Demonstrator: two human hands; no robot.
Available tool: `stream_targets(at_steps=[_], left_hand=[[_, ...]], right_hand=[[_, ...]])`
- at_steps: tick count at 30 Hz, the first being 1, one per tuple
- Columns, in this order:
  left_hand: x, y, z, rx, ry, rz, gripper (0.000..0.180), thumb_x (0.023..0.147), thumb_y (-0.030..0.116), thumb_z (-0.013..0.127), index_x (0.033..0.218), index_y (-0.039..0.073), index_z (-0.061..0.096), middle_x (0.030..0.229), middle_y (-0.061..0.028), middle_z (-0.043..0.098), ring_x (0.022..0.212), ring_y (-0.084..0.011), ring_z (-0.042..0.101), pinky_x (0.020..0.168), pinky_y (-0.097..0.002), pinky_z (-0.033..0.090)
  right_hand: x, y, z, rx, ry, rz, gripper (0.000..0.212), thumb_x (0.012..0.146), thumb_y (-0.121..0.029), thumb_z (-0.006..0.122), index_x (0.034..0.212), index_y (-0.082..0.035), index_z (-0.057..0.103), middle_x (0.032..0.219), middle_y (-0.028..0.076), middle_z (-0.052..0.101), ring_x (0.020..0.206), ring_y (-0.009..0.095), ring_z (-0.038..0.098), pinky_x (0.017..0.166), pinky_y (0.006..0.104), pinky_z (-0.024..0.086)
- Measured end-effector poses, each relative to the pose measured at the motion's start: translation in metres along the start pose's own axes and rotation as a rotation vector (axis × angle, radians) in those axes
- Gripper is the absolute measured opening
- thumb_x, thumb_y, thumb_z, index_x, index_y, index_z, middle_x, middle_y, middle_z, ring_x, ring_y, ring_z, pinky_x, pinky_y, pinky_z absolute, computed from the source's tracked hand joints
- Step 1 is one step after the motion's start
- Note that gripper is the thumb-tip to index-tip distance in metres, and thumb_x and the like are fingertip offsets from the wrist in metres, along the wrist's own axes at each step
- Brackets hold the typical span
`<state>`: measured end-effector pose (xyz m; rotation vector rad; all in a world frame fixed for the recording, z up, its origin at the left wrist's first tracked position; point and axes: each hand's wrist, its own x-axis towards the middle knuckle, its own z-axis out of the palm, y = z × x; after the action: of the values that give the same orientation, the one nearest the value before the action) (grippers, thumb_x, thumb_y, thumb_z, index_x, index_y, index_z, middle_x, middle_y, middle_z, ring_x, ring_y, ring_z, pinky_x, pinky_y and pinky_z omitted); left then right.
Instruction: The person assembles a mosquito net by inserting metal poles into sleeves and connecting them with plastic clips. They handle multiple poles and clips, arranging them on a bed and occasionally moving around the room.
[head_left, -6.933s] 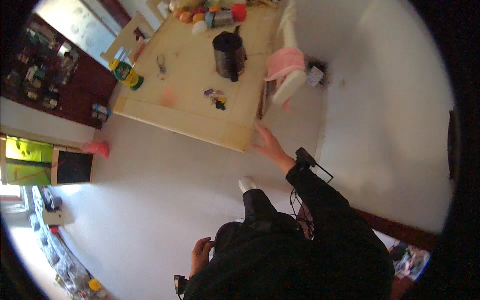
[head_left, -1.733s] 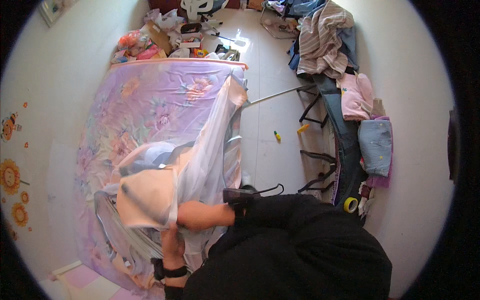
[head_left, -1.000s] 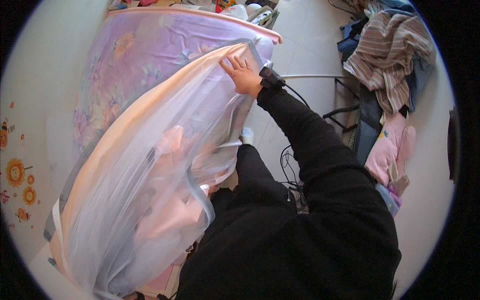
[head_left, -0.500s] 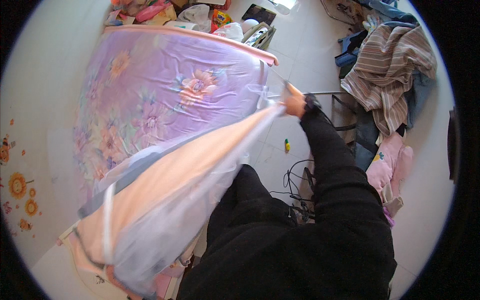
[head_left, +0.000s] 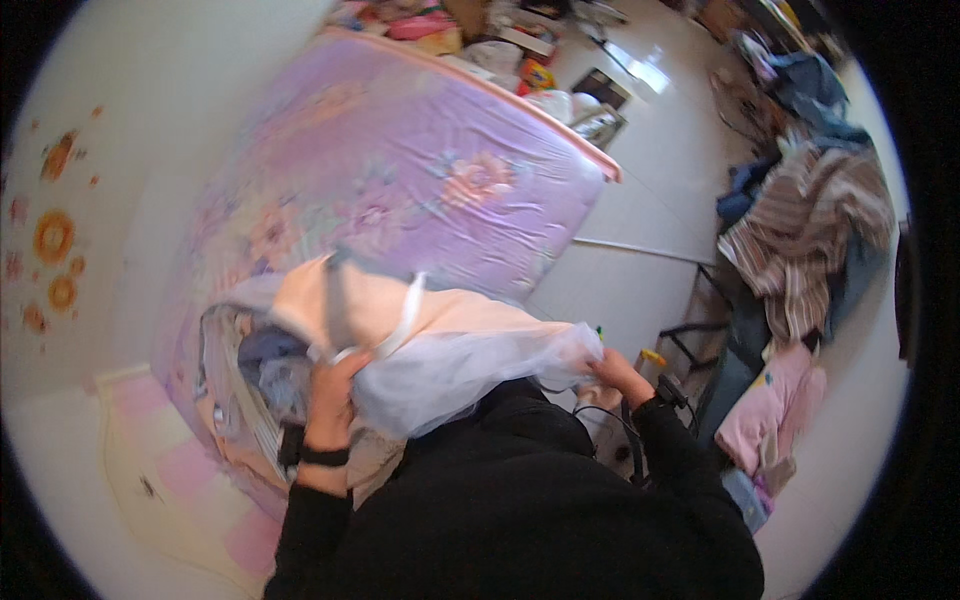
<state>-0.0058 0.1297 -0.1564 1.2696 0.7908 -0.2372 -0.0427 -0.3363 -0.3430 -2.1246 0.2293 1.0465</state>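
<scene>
A peach cloth with a grey band, a white strap and a sheer white layer stretches between my hands, in front of my body and over the near edge of the bed. My left hand is closed on its near left edge, beside the white strap. My right hand pinches the gathered sheer right end; its fingertips are partly hidden. Under the cloth's left side lies a bundle of grey and pale fabric. A purple flowered sheet covers the bed beyond.
Clothes, among them a brown striped garment and a pink garment, are heaped at the right. A dark metal frame and black cables stand by my right hand. Bags and boxes crowd past the bed's pink far rail. A pink-checked headboard is at lower left.
My right hand has come down and nearer, drawing the cloth's right end toward me. The cloth now spans a shorter length. My left hand has come into view on its left side.
</scene>
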Motion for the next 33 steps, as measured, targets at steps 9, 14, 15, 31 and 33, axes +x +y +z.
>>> stream_targets(at_steps=[9,14,15,31,33], left_hand=[[-0.012,-0.014,0.016,0.146,-0.134,0.377,0.045,0.076,0.011,0.070,0.117,-0.001,0.055,0.111,-0.0075,0.060,0.096,-0.0191,0.058,0.078,-0.0326,0.048],[0.004,-0.031,-0.051,-0.038,0.081,0.326,0.042,0.077,0.011,0.070,0.115,-0.001,0.056,0.110,-0.0078,0.061,0.093,-0.0199,0.059,0.077,-0.0337,0.049],[0.012,-0.032,-0.071,-0.089,0.129,0.309,0.041,0.077,0.011,0.069,0.115,-0.001,0.056,0.110,-0.0079,0.061,0.093,-0.0201,0.059,0.077,-0.0340,0.049],[0.122,-0.079,0.057,0.683,0.077,0.119,0.113,0.073,0.018,0.076,0.148,0.005,-0.008,0.153,-0.0203,0.001,0.142,-0.0315,0.005,0.114,-0.0390,0.012],[0.157,-0.099,0.122,0.797,-0.079,0.089,0.114,0.069,0.018,0.078,0.149,0.007,-0.002,0.153,-0.0232,0.001,0.143,-0.0320,0.002,0.115,-0.0406,0.011]], right_hand=[[-0.090,-0.396,0.047,0.491,-0.395,-1.049,0.021,0.091,-0.009,0.056,0.109,-0.001,0.060,0.100,0.004,0.063,0.092,0.016,0.059,0.083,0.0314,0.047],[-0.104,-0.435,0.099,-0.132,-0.468,-1.458,0.043,0.082,-0.011,0.062,0.122,0.000,0.049,0.122,0.021,0.053,0.115,0.036,0.049,0.099,0.0435,0.038],[-0.101,-0.430,0.107,-0.207,-0.522,-1.417,0.048,0.082,-0.012,0.062,0.125,0.001,0.046,0.125,0.023,0.050,0.118,0.039,0.046,0.101,0.0455,0.036],[0.049,-0.164,-0.013,-0.100,-0.302,-0.509,0.044,0.089,-0.030,0.057,0.126,-0.005,0.053,0.111,0.022,0.062,0.100,0.036,0.060,0.088,0.0418,0.047],[0.084,-0.106,-0.036,0.065,-0.190,-0.401,0.042,0.089,-0.030,0.057,0.120,-0.003,0.056,0.103,0.020,0.065,0.096,0.036,0.062,0.082,0.0422,0.049]])
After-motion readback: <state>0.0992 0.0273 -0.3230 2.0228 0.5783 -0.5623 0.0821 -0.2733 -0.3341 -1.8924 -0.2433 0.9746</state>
